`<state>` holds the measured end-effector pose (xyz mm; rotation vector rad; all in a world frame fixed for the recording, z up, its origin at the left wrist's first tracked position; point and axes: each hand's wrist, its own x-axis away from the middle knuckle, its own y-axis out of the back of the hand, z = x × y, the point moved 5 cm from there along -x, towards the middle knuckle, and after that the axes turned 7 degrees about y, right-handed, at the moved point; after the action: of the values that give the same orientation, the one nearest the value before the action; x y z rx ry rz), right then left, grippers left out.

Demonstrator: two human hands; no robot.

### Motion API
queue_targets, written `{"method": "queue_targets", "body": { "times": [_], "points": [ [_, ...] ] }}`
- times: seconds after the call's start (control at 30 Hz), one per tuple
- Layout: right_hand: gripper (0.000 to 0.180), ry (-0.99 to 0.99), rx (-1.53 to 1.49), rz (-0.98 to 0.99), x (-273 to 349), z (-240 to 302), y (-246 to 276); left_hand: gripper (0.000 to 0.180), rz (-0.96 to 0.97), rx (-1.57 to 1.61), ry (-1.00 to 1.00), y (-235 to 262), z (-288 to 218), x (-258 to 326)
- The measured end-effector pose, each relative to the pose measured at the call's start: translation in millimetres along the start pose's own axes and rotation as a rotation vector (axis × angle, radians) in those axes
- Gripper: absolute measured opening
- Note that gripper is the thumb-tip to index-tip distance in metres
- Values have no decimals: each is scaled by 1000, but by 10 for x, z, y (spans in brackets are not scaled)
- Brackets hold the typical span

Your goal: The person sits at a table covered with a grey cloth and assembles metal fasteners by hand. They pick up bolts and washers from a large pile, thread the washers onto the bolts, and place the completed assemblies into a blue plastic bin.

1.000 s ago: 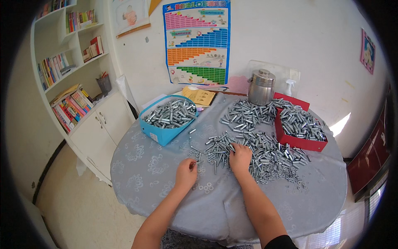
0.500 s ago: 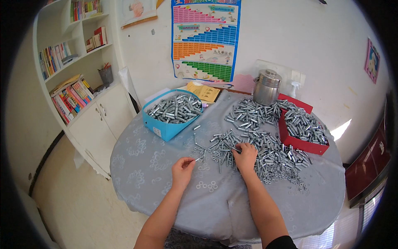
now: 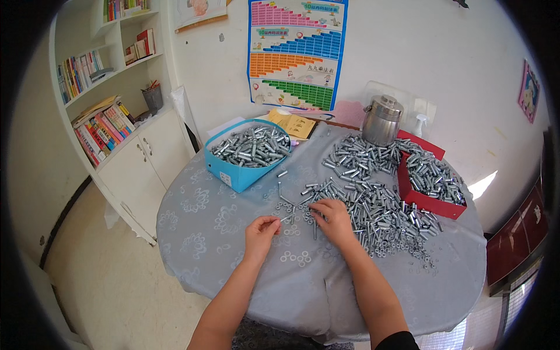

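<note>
My left hand [image 3: 262, 234] is closed in a pinch on a thin metal bolt [image 3: 286, 219], held just above the cloth left of the parts. My right hand [image 3: 334, 221] is at the left edge of a big heap of silvery bolts and metal sleeves [image 3: 373, 204]. Its fingers are bent and drawn together; whatever is between their tips is too small to make out. Small nuts [image 3: 285, 206] lie between the hands. Just below them is a little group of flat washers [image 3: 296, 256]. More nuts and washers [image 3: 402, 248] spread along the heap's near side.
A blue box [image 3: 239, 175] full of metal sleeves stands at the back left, a red box [image 3: 434, 203] of them on the right. Behind the heap are a steel canister [image 3: 382, 121] and a spray bottle [image 3: 419, 125]. The round table has a grey cloth [image 3: 233, 291].
My right hand has moved left, away from the heap and closer to my left hand. My left hand stays pinched on the bolt. The view has shifted slightly.
</note>
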<state>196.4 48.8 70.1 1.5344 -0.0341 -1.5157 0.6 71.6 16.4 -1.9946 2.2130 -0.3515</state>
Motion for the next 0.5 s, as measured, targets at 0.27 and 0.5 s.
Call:
{"method": "queue_targets", "body": {
  "times": [0.27, 0.5],
  "points": [
    [22, 124, -63, 59, -77, 299, -59, 10, 41, 13, -27, -11, 33, -21],
    [29, 146, -90, 81, -46, 321, -105, 11, 92, -78, -28, -53, 65, -23]
  ]
}}
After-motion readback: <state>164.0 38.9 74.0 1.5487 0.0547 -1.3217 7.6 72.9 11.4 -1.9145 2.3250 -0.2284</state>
